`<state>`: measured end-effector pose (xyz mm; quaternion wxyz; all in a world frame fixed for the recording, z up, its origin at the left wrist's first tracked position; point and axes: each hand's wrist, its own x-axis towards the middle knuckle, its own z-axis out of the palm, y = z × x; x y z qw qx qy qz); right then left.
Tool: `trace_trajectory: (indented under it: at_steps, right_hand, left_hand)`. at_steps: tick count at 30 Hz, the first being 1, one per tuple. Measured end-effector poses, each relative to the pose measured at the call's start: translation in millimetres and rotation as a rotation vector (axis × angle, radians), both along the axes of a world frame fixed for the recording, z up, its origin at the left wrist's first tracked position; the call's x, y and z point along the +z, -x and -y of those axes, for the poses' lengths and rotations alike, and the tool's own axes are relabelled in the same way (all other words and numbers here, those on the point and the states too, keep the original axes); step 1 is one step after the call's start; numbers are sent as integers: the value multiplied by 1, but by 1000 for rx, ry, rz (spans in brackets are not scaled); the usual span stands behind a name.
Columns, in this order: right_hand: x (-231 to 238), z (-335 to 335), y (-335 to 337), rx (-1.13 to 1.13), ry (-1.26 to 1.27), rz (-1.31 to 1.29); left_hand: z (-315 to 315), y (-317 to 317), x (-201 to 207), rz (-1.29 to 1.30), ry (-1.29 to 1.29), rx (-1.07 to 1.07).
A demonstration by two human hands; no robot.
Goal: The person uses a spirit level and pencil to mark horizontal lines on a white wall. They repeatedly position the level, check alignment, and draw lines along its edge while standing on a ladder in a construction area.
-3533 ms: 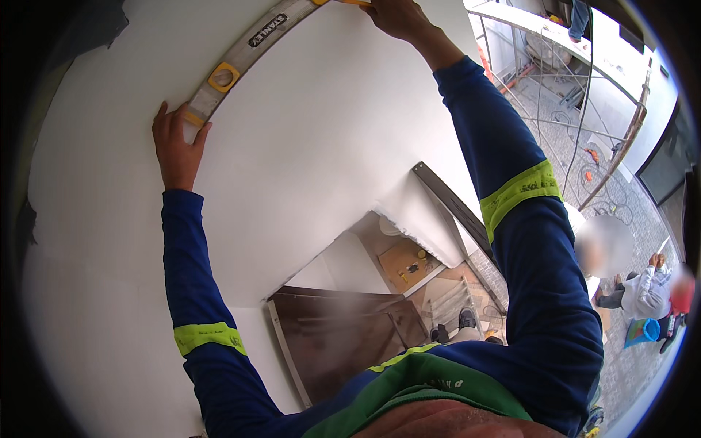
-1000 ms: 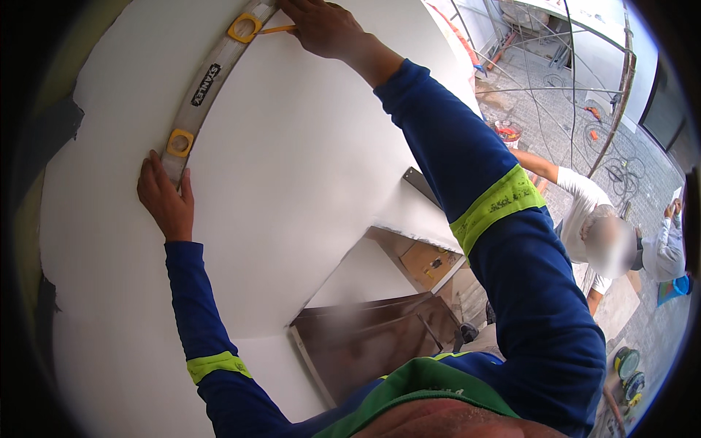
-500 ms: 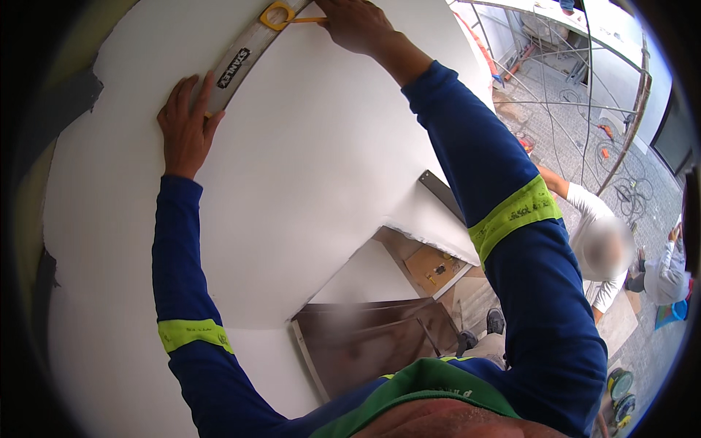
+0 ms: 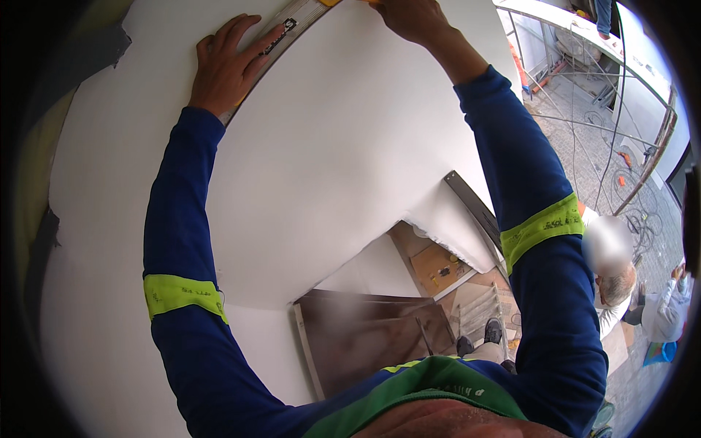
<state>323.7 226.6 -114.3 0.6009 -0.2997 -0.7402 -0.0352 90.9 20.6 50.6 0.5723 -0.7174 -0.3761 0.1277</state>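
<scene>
Against the white wall panel point(image 4: 328, 160), a long spirit level point(image 4: 305, 16) with yellow fittings slants toward the top edge of the view. My left hand point(image 4: 225, 69) spans it, with the thumb and index finger on its face and the other fingers bent along its far side. Farther right, my right hand point(image 4: 415, 20) is closed around a slim orange pencil point(image 4: 370, 1), whose tip lies near the level. The upper ends of the level and pencil are cut off by the picture's edge.
Right of the panel's cut-out, a dark blade like a hand saw's point(image 4: 467, 201) leans. Below are a brown panel point(image 4: 365, 328) and my shoes point(image 4: 493, 331). Scaffolding point(image 4: 599, 120), cables point(image 4: 642, 223) and a co-worker in white point(image 4: 613, 321) are at right; another person point(image 4: 664, 310) crouches beyond.
Both hands appear higher and farther right in the view. My left hand has shifted up along the level and wraps more over it. The co-worker's head has moved.
</scene>
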Motion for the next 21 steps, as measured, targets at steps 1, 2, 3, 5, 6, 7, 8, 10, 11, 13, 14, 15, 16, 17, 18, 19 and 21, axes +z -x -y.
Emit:
trace_trajectory:
  at_steps: [1,2,3,5,6,7,8,10,11,13,14,15,16,17,18,19,21]
  right_hand:
    - [0,0,0,2,-12,-8]
    - [0,0,-1,7,-22,-16]
    - [2,0,-1,-1,-55,-20]
    - [4,3,-6,26,-78,-41]
    - [5,5,-9,38,-69,-39]
    - [4,8,-12,26,-98,-75]
    - [2,12,-14,15,-124,-111]
    - [-15,27,-16,79,-272,-348]
    - [-31,39,-14,292,62,-429]
    - [-74,68,-10,469,429,-336]
    - [-100,89,8,461,432,-293]
    - [-125,108,25,438,461,-248]
    - [-156,135,38,407,607,-121]
    - [-178,157,56,470,677,-51]
    - [-201,184,69,606,582,-44]
    - [-216,201,80,731,731,8]
    - [-228,230,99,845,671,31]
  left_hand:
    - [1,-1,0,21,14,16]
    - [1,-2,0,48,35,45]
    - [2,-4,0,69,45,161]
    - [3,-7,2,52,77,31]
    - [3,-9,2,43,88,10]
    - [2,-10,3,57,90,53]
    - [2,-10,3,43,78,40]
    - [1,-8,3,20,56,14]
    - [0,-7,3,8,43,2]
    - [-1,-3,3,-1,34,6]
    - [-1,-2,2,-9,28,3]
    - [-1,0,2,33,53,-4]
    - [-1,1,2,11,32,-1]
    - [0,1,2,-10,12,0]
    - [0,2,1,-31,-6,2]
    - [0,1,1,-28,-10,15]
    - [1,1,0,-21,-16,41]
